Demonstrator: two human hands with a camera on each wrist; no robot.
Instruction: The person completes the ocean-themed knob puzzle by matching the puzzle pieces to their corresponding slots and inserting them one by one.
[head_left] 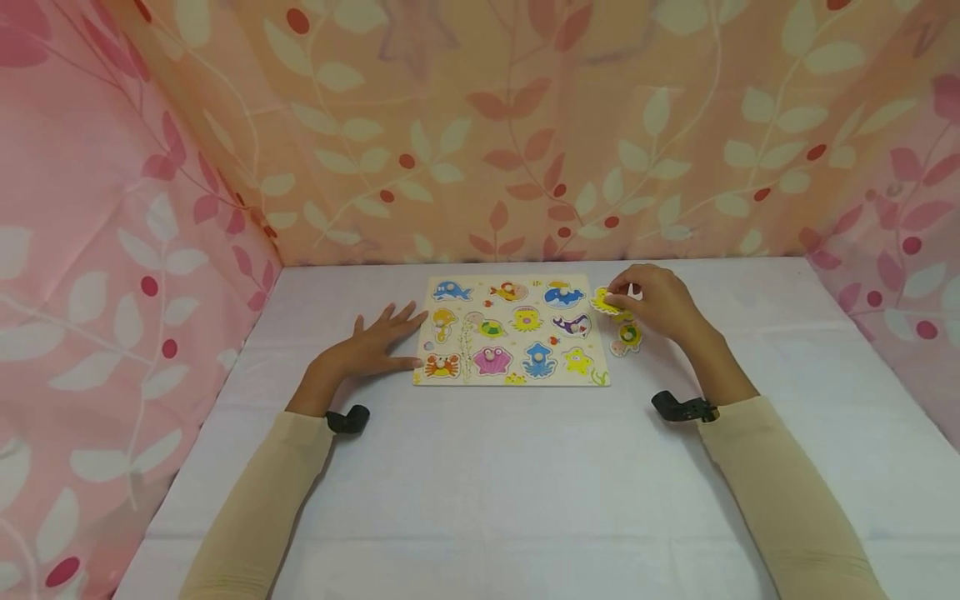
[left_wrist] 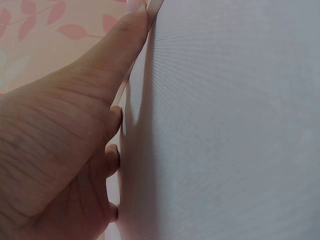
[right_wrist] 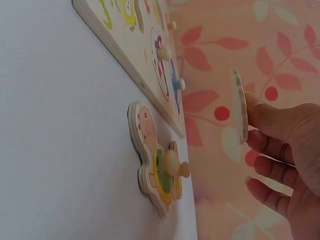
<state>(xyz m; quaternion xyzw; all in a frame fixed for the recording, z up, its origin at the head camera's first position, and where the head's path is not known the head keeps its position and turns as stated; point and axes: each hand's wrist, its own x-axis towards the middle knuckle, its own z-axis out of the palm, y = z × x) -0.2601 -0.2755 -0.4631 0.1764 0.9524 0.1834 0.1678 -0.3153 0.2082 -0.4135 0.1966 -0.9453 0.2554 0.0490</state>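
A wooden peg puzzle board (head_left: 480, 280) with sea animals lies flat on the table. My left hand (head_left: 375, 342) rests at its left edge, fingers spread, thumb and fingertips at the rim. My right hand (head_left: 656, 300) pinches a yellow puzzle piece (head_left: 603, 300) between thumb and fingers, just off the board's upper right edge. The right wrist view shows this piece (right_wrist: 240, 110) edge-on, raised above the table. Under the right hand lies a turtle piece (right_wrist: 164, 170) with a wooden knob. Another piece (head_left: 622, 317) lies behind it, mostly hidden.
Knobbed pieces such as the crab (head_left: 442, 365), shell (head_left: 492, 360) and squid (head_left: 538, 360) sit in the board. The turtle, octopus and starfish pictures show no knobs. Floral cloth (head_left: 480, 167) hangs behind and at both sides of the white-covered table (head_left: 495, 483).
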